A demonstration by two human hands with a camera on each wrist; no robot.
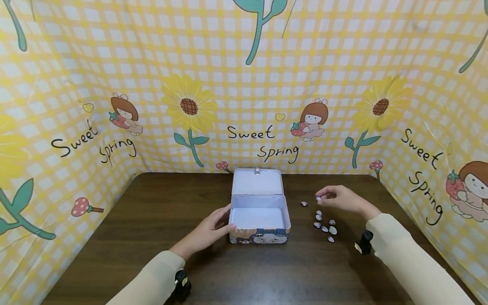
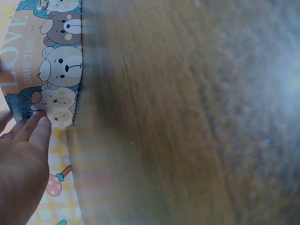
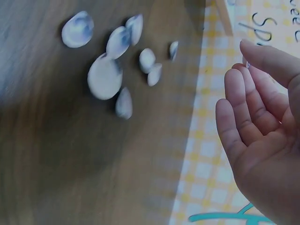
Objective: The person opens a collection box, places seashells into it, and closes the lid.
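A tin box (image 1: 258,237) with printed bears stands on the table, its hinged lid (image 1: 257,182) raised at the back and its white inside showing. My left hand (image 1: 206,231) rests against the box's left side, thumb at the near left corner; in the left wrist view its extended fingers (image 2: 40,131) touch the printed side. To the right of the box, my right hand (image 1: 343,199) pinches a small purple-white seashell (image 1: 318,198) between thumb and forefinger, above the table. Several seashells (image 3: 105,77) lie loose below and left of that hand, some touching each other.
The dark wooden table (image 1: 152,220) meets a yellow checked cloth (image 1: 248,93) at the back and sides. One seashell (image 1: 303,203) lies apart from the others, nearer the box. Small black cameras sit on both wrists.
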